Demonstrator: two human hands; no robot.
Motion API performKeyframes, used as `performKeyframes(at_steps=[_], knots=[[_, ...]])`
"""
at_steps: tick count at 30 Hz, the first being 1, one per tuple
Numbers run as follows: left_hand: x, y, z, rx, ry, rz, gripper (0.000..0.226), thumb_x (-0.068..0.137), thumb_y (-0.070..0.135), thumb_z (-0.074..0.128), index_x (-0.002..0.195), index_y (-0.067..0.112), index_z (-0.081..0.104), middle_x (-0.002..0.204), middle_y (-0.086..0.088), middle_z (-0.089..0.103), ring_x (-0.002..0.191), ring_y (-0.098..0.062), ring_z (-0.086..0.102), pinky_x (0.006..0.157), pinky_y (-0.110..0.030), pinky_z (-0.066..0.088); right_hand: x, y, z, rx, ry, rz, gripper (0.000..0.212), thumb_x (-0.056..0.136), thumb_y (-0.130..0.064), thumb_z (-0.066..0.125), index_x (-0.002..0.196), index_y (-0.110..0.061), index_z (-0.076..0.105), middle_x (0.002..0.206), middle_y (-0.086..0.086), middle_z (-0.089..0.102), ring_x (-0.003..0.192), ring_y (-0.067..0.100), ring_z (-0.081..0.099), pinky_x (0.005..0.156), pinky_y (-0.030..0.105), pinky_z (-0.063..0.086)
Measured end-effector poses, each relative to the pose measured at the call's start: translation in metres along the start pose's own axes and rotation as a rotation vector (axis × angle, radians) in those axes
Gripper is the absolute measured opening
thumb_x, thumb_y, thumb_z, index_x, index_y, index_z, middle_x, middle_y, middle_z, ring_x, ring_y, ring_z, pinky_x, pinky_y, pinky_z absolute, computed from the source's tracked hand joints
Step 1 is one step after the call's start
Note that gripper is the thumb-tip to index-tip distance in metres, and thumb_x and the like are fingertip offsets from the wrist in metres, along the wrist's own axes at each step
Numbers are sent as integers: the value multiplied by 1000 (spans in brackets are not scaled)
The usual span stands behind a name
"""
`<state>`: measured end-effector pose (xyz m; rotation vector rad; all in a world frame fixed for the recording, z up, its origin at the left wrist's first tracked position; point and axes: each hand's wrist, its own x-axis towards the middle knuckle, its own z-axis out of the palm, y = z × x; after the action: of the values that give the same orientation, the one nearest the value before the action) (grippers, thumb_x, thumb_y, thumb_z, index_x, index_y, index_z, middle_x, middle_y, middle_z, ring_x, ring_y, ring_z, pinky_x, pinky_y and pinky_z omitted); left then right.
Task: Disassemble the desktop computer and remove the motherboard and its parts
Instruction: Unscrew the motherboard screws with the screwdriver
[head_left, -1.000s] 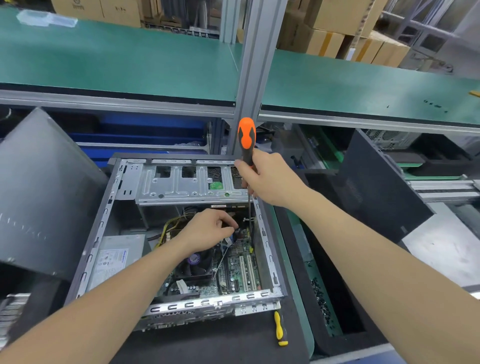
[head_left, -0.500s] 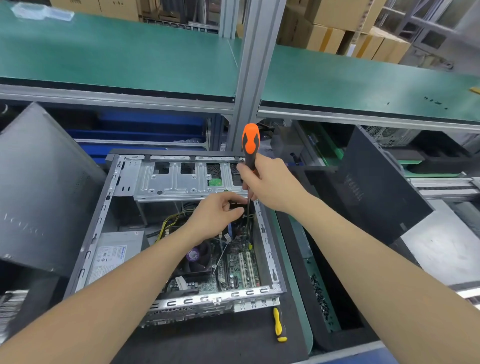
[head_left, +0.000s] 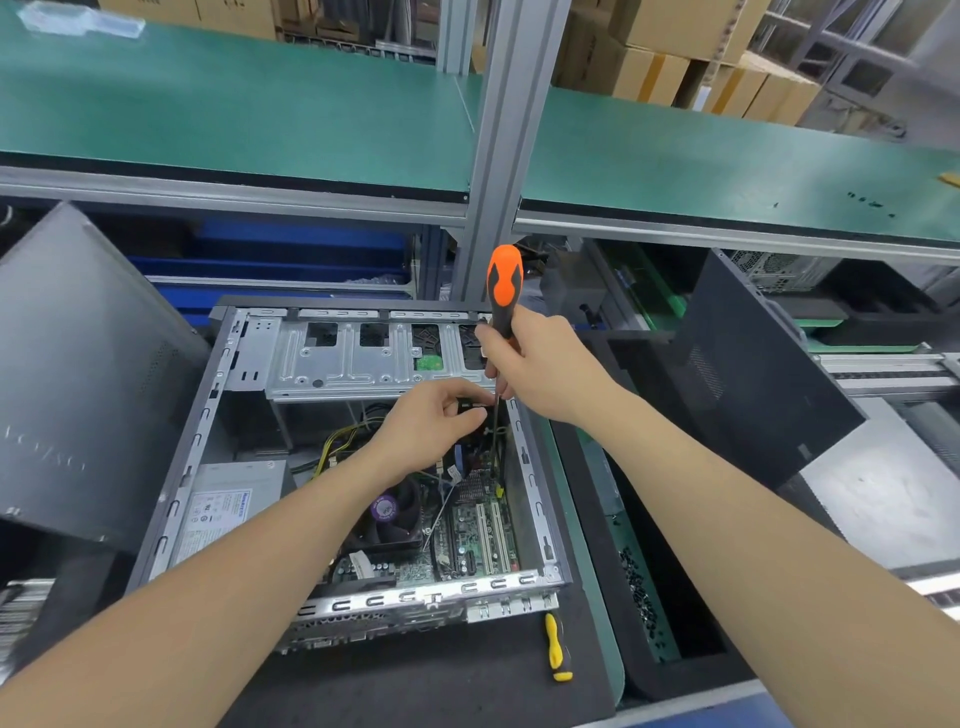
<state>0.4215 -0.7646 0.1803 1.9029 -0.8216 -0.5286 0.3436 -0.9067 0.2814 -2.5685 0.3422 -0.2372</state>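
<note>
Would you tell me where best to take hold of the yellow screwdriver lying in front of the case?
Pinch the yellow screwdriver across its handle's middle, from above: it lies flat on the black mat, both long sides free.

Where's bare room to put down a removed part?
The black mat in front of the case, left of the yellow screwdriver, is bare; so is most of the green shelf above. Crowded: inside the case, where the left hand pinches a black part and the right hand holds the orange screwdriver.

Bare left hand (head_left: 428, 428) and right hand (head_left: 545, 371); both forearms (head_left: 234, 564) unclothed
</note>
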Motion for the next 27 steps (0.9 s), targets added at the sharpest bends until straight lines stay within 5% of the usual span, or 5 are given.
performKeyframes(at_steps=[6, 11, 13, 21, 27], knots=[[2, 3, 2, -64, 7, -1, 13, 100, 30, 65, 110, 33, 72, 49, 11, 25, 49, -9, 24, 60, -33, 18, -1, 0, -5, -1, -119, -10, 32, 104, -43, 45, 94, -14, 55, 80, 3, 73, 69, 21, 71, 73, 45, 59], [2, 9, 2, -164, -84, 117, 18, 102, 27, 63, 98, 40, 75, 54, 14, 25, 53, -10, 22, 53, -27, 20, -2, 1, -19, 11, -248, 12, 28, 101, -40, 49, 91, -16, 58, 69, -12, 70, 63, -3, 66, 58, 15, 45], [4, 12, 4, -138, -58, 136, 18, 103, 26, 63, 99, 37, 77, 53, 14, 28, 53, -9, 23, 52, -26, 19, -1, 0, -25, -15, -284, 9, 27, 99, -39, 51, 97, -14, 63, 75, -6, 74, 69, 3, 71, 68, 25, 55], [10, 12, 5, -76, -3, 112, 15, 96, 26, 72, 86, 36, 77, 48, 20, 51, 48, 1, 43, 50, -8, 32, 3, -41, -40, -316, 227, -139, 47, 91, -62, 58, 66, -25, 43, 60, -3, 50, 57, 11, 48, 50, 28, 37], [18, 5, 2, -80, -11, 84, 23, 84, 28, 85, 68, 39, 72, 58, 4, 48, 58, -14, 36, 62, -30, 30, 2, -65, -66, -242, -172, -86, 15, 79, -30, 74, 76, -24, 60, 72, -3, 63, 56, 11, 63, 53, 34, 58]])
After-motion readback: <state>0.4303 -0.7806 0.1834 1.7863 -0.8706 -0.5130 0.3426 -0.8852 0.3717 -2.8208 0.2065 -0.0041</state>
